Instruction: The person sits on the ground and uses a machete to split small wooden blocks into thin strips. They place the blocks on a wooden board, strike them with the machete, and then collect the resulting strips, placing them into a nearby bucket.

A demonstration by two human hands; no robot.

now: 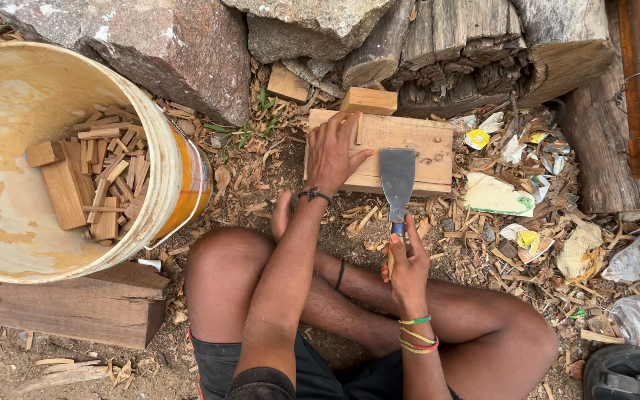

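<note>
A thin wooden strip (358, 128) is stood upright on a pale wooden block (416, 141) that lies flat on the ground just ahead of the crossed legs, and it is steadied by the left hand (332, 152), whose fingers are spread over the block's left part with the fingertips pinched lightly about the strip. A broad flat blade (398, 176) is held over the block's middle by the right hand (407, 263), whose fingers are wrapped tight round the handle, the blade pointing away from the body. The blade's edge is seen just beside the left fingertips, so a cut finger is judged the chief danger should the blade be brought down off line or the strip be let tilt; the strip is so slim that it could also be split crookedly or flicked aside, and the block, resting on loose shavings, could be rocked by a blow. A smaller wooden offcut (368, 101) is set touching the block's far edge. To the left a large pale bucket (175, 159) is tipped toward the viewer and is partly filled with short sticks and small blocks. A dark timber slab (83, 307) lies below it. The bare earth (261, 178) is strewn with wood chips and scraps of paper, and rough stones (179, 52) and weathered logs (475, 52) are piled along the far side
</note>
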